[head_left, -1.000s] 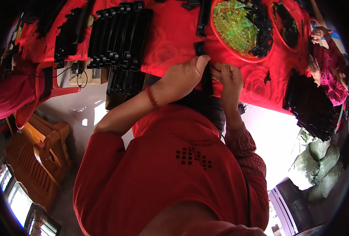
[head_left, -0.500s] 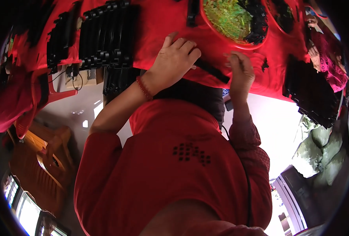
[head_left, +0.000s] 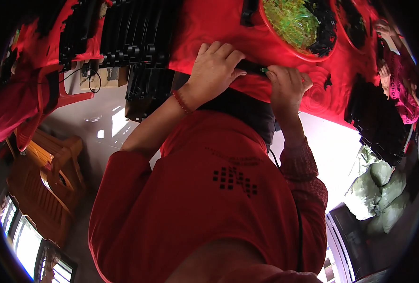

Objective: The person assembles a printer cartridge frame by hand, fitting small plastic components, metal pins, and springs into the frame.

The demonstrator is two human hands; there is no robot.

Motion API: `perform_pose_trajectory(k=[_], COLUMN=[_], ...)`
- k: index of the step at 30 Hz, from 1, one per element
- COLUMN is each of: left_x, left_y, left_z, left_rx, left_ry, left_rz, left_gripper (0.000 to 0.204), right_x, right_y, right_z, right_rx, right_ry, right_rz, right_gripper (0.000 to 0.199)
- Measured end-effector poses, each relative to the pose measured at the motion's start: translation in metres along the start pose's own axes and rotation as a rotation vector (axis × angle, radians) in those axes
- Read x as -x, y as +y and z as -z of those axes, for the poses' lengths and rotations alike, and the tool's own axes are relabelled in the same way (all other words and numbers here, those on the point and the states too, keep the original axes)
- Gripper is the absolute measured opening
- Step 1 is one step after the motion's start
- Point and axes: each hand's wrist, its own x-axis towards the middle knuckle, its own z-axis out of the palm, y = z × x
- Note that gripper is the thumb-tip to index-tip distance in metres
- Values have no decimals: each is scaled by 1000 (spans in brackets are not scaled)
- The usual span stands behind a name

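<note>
My left hand (head_left: 216, 70), with a red bead bracelet at its wrist, is closed round one end of a narrow black plastic strip (head_left: 254, 67) over the near edge of the red-covered table. At the strip's other end, my right hand (head_left: 288, 87) pinches a small green piece (head_left: 264, 70) between thumb and fingers. The piece is against the strip's end or very near it; whether it is seated there I cannot tell. My left fingers hide part of the strip.
Beyond my right hand stands a red-rimmed tub (head_left: 308, 57) of yellow-green and black pieces. Rows of black plastic parts (head_left: 134, 35) lie left; another black stack (head_left: 377, 118) is right. A person's hand (head_left: 384, 78) shows at far right. An orange chair (head_left: 44, 184) stands behind left.
My right hand has come to the strip's end, now pinching a green piece. The strip lies more level, and the whole view has shifted slightly.
</note>
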Motion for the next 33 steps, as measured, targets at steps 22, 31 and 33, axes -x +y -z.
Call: perform_pose_trajectory(k=[22, 31, 33], left_x=[-2, -9, -9], left_y=[-1, 3, 3], left_z=[-2, 4, 7], left_rx=[34, 8, -10], left_ry=[-20, -61, -79], left_rz=[47, 38, 30], left_gripper=[36, 34, 34], right_x=[-4, -6, -8], right_y=[0, 1, -1], right_z=[-11, -9, -5], right_rx=[-15, 32, 33], right_ry=[5, 14, -37], right_rz=[103, 131, 114], right_gripper=[9, 10, 8])
